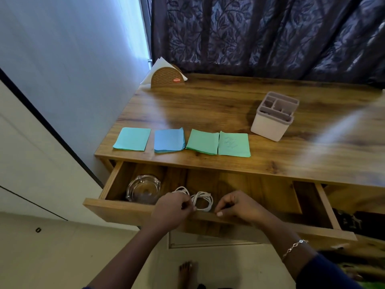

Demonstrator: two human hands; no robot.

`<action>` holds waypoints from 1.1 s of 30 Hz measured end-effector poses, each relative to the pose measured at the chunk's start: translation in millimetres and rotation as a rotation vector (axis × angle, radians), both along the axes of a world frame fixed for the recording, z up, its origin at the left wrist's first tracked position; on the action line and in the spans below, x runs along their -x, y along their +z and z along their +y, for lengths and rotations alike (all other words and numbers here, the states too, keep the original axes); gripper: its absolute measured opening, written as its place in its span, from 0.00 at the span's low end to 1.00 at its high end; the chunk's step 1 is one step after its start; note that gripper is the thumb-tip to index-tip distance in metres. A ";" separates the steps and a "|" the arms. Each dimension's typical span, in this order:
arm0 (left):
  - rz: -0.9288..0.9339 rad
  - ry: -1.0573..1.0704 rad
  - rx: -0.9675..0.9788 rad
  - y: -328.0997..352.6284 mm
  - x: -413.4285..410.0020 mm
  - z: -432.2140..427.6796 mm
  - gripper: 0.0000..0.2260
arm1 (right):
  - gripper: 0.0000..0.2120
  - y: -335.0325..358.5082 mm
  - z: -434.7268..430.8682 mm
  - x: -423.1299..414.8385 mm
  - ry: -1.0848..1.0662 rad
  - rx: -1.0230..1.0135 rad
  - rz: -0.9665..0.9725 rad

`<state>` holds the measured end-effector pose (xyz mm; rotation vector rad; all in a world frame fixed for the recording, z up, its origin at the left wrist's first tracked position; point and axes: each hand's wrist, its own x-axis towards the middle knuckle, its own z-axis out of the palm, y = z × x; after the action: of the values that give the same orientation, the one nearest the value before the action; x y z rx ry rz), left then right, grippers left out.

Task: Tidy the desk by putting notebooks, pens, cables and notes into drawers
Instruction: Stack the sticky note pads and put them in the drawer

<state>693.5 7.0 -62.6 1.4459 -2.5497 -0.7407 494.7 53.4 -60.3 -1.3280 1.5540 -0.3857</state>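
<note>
While inside drawer [113, 179], cable [203, 197] between left hand [173, 209] and right hand [241, 207]

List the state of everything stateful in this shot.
Drawer: pulled open.
Cable: coiled, inside the drawer.
Glass dish: upright, in the drawer.
Notes: four stacks in a row on the desk.
Organizer: upright on the desk.
Left hand: pinches the cable.
Right hand: fingers curled at drawer front; hold unclear.

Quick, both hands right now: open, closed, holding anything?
Left hand: fingers curled round the white cable in the drawer.
Right hand: fingers curled at the drawer's front edge; cannot tell whether it holds anything.
</note>
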 end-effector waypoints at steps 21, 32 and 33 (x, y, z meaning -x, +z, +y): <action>-0.089 -0.136 -0.276 -3.4 -32.6 54.9 0.05 | 0.10 -11.1 56.7 -19.2 0.287 -0.136 -0.162; -0.045 -0.066 -0.224 7.6 -30.6 49.2 0.06 | 0.08 -3.3 51.4 -18.5 0.225 -0.094 -0.140; -0.007 -0.035 -0.197 11.1 -30.7 43.6 0.05 | 0.07 0.6 46.6 -17.3 0.190 -0.050 -0.125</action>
<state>724.2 50.6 -51.5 1.4631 -2.5751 -1.0192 512.0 100.0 -59.7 -1.3726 1.3133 -0.3026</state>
